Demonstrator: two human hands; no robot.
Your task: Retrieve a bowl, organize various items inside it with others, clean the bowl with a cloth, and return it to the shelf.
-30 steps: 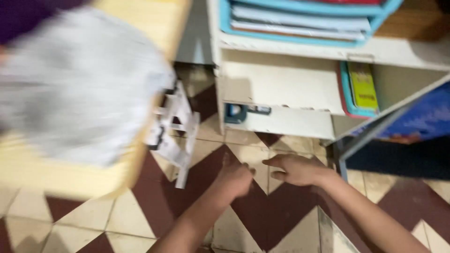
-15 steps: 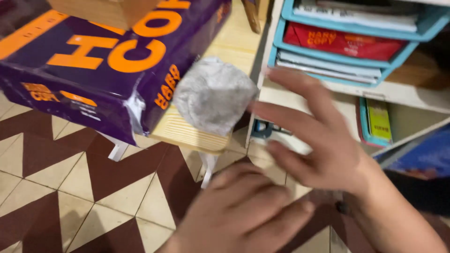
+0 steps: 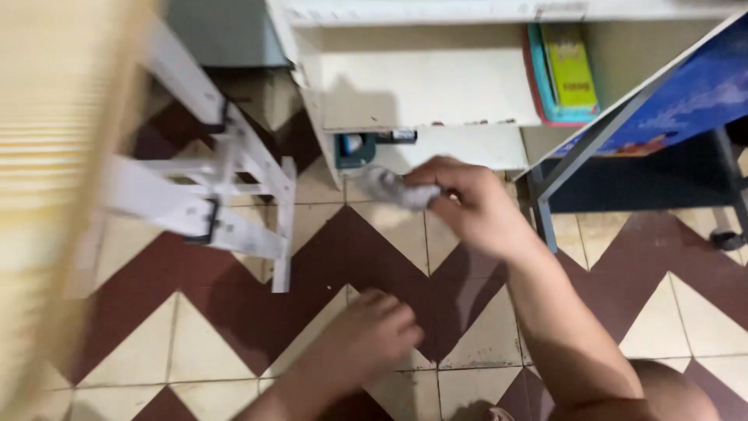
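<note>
right hand [image 3: 475,206] grip: pinching crumpled grey cloth wad [image 3: 393,188], long axis leftward from fingertips | left hand [image 3: 374,327]: loosely curled, empty, below on zigzag-tiled floor [image 3: 234,312]

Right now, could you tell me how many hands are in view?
2: the right hand holds a grey cloth near the shelf; the left hand is low over the floor tiles.

The right hand [image 3: 475,206] is ahead of the left hand [image 3: 374,331], both above the tiled floor [image 3: 234,320]. A crumpled cloth [image 3: 393,187] sits in the right hand's fingers [image 3: 436,175], just before the shelf unit [image 3: 421,101]. A folding stand [image 3: 226,195] lies left (partly blurred). Right stands a slanted board [image 3: 670,93].
</note>
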